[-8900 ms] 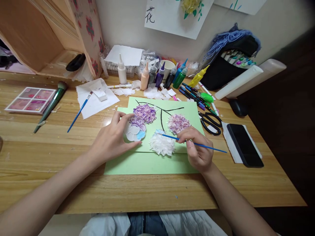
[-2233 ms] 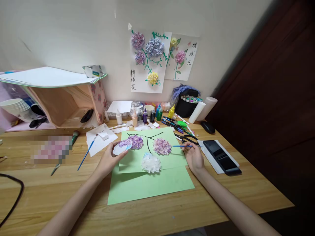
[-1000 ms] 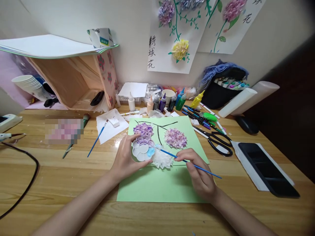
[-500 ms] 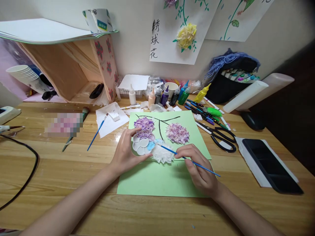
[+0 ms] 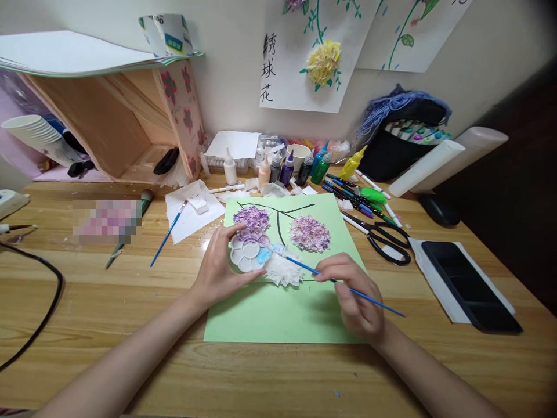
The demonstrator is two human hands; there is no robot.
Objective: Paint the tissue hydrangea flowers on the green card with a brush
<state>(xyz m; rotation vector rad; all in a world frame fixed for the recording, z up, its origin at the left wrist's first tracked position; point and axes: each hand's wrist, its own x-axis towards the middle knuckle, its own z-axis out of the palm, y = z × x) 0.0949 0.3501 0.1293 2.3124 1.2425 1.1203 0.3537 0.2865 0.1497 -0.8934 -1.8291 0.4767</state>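
Observation:
My left hand (image 5: 220, 261) grips the white flower-shaped palette (image 5: 247, 252), which has light blue and purple paint in its wells. My right hand (image 5: 352, 293) is closed round a blue paintbrush (image 5: 369, 298). The brush tip is at the light blue upper edge of a white ruffled paper flower (image 5: 285, 270), just right of the palette. This flower lies on green paper (image 5: 278, 316) with drawn black branches. Two purple-and-white paper flowers, one at upper left (image 5: 251, 218) and one at right (image 5: 310, 233), are on the same paper.
Paint bottles (image 5: 287, 169) stand behind the paper. Right of it are markers (image 5: 352, 197), black scissors (image 5: 389, 241) and a black phone (image 5: 470, 284). Another brush (image 5: 169, 234) rests by a white tissue (image 5: 187, 217) at left. A black cable (image 5: 56, 296) curves at far left.
My right hand and the brush's back end have shifted slightly right, while the tip stays near the blue edge. The whole view has moved a little. Both holds are unchanged.

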